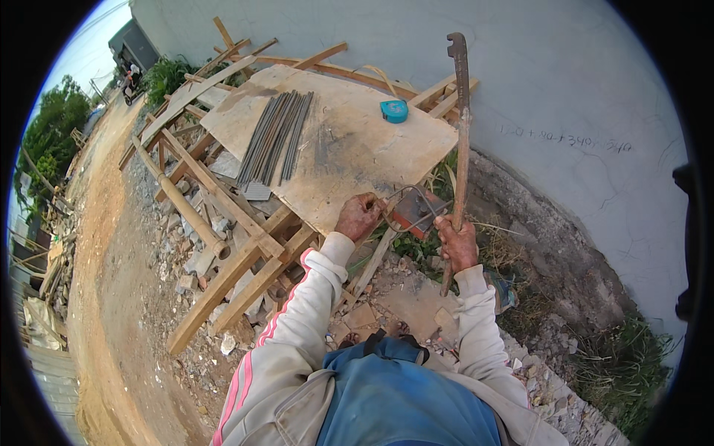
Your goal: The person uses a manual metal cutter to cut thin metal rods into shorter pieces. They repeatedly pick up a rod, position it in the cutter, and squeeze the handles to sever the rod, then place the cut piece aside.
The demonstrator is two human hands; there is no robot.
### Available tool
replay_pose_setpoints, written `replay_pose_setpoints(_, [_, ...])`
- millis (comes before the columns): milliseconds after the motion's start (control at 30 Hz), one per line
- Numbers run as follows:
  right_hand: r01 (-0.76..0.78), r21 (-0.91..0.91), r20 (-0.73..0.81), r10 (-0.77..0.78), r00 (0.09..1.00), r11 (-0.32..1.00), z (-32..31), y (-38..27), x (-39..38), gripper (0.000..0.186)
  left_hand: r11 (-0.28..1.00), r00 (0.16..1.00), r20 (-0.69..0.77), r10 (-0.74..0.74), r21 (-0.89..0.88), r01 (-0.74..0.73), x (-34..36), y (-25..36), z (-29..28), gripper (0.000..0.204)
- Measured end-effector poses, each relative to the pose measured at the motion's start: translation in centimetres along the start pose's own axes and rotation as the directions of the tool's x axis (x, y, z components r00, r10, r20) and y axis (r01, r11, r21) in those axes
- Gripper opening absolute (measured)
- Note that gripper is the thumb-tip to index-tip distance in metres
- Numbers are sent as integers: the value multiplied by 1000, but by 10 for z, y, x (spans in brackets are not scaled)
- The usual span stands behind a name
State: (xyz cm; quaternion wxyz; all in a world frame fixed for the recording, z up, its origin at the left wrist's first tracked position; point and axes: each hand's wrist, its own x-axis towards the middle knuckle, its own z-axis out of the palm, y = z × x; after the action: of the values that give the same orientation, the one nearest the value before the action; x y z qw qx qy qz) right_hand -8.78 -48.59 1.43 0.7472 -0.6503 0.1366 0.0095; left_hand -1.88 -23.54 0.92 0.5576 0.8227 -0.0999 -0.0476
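Observation:
My left hand [359, 216] is closed on one side of a bent steel rod loop [405, 190], a roughly four-sided frame of thin bar. My right hand [456, 244] wraps round the lower part of a long rusty bending bar [462, 126], which stands nearly upright with its notched head at the top. The rod loop reaches across toward the right hand, over a red-orange block [413, 214] at the board's near corner. Whether the loop touches the bar is hard to see. Several straight steel rods [277, 137] lie side by side on the worn plywood board [346, 123].
A teal tape measure [394, 111] rests near the board's far right edge. Timber beams [216, 189] and a bamboo pole [186, 204] jut out on the left above rubble [197, 264]. A grey wall [565, 97] borders the right side, with weeds [617, 372] below it.

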Motion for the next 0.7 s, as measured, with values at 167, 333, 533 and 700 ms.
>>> replay_pose_setpoints(167, [-49,-120,54,55,997,992,1,0,7,20,931,990,-108,91,361,-46,-10,5,2,37])
replay_pose_setpoints(333, [-17,-107,101,28,994,994,-8,-5,22,19,889,990,-116,76,457,-15,-17,12,7,33])
replay_pose_setpoints(533, [-7,-207,85,25,996,978,-11,-4,25,20,773,983,-124,137,634,-28,-17,20,16,31])
replay_pose_setpoints(700, [-10,-208,73,26,997,978,-11,3,26,20,652,983,-137,119,757,26,-16,27,23,27])
